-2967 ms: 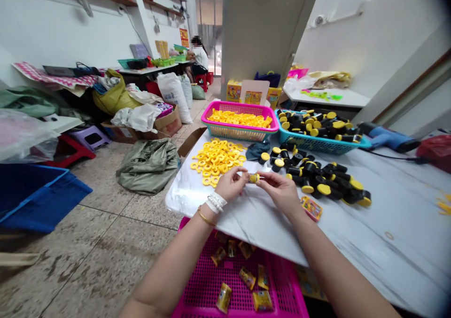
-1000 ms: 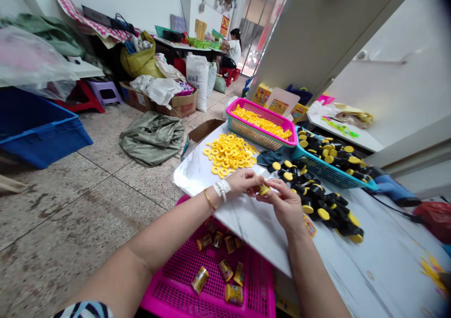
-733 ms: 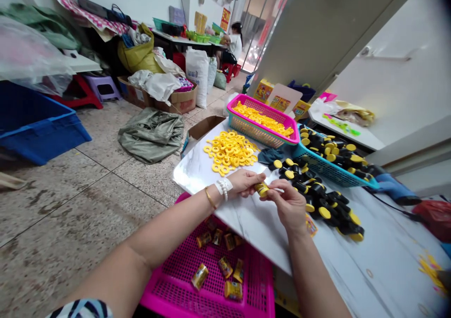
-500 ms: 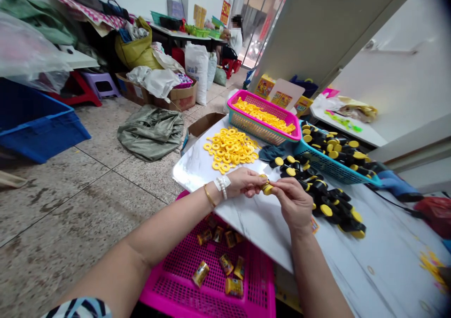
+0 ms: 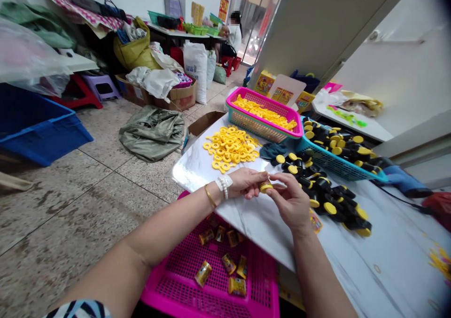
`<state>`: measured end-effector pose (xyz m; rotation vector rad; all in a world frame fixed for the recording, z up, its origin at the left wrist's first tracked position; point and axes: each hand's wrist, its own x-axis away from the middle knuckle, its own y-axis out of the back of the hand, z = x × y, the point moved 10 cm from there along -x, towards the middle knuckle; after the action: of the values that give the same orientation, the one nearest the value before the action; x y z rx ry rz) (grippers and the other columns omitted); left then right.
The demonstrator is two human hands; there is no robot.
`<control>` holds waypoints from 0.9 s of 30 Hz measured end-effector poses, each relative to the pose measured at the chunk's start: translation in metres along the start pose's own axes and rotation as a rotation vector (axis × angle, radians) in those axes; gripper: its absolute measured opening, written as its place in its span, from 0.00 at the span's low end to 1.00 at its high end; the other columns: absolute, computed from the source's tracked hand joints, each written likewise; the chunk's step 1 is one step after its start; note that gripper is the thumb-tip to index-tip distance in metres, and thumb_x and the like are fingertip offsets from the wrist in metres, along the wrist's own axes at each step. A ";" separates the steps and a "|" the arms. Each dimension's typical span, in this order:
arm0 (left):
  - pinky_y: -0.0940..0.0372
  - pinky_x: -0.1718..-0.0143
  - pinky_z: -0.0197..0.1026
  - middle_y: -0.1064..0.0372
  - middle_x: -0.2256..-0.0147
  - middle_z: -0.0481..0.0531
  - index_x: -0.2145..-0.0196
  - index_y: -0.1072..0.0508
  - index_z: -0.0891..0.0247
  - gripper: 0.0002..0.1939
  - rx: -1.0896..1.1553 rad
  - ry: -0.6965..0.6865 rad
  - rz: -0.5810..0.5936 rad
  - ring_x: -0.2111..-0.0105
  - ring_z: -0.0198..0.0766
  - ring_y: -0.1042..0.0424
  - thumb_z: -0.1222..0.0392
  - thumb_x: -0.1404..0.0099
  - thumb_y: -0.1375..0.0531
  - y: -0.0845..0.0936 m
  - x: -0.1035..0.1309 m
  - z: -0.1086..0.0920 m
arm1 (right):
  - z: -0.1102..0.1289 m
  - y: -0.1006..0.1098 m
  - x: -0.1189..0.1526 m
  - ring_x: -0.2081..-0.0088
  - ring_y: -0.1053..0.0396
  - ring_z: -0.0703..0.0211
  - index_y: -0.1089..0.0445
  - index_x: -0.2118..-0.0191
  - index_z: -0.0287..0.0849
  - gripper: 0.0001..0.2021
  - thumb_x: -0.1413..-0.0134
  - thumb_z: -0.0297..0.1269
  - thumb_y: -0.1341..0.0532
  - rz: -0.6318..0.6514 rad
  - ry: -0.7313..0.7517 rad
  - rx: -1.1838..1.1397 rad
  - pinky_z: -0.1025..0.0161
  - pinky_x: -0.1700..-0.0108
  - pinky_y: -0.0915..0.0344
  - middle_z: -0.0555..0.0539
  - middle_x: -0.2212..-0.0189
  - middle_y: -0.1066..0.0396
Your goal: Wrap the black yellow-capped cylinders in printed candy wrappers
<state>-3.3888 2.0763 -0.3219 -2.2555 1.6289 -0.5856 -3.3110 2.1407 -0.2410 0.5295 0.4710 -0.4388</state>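
Over the front edge of the white marbled table, both hands meet at a small yellow-capped container. My left hand is closed around its left side. From the right, my right hand pinches its edge between thumb and fingers. Part of the container is hidden by the fingers. Beyond the hands lies a pile of yellow ring-shaped plastic pieces. Black containers with yellow ends are heaped to the right. Below, several labelled yellow containers lie in a pink basket.
A pink-and-teal basket of yellow pieces stands at the table's far edge, beside a blue basket of black-and-yellow containers. A printed card lies by my right wrist. On the floor are a grey-green sack and a blue bin.
The container has turned between my fingers, so its yellow cap now faces lower. My right hand's fingers have shifted slightly on it. The view has moved a little.
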 end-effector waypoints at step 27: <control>0.44 0.79 0.32 0.36 0.75 0.44 0.64 0.33 0.64 0.21 -0.434 -0.346 -0.090 0.80 0.27 0.38 0.41 0.38 0.38 0.004 0.001 -0.036 | -0.072 -0.012 0.015 0.74 0.25 0.60 0.22 0.67 0.38 0.19 0.62 0.48 0.25 -0.183 -0.626 -0.484 0.62 0.66 0.23 0.45 0.73 0.22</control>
<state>-3.4097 2.0742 -0.2920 -2.5553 1.5943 0.1600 -3.3275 2.1678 -0.3084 -0.1309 0.0096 -0.6134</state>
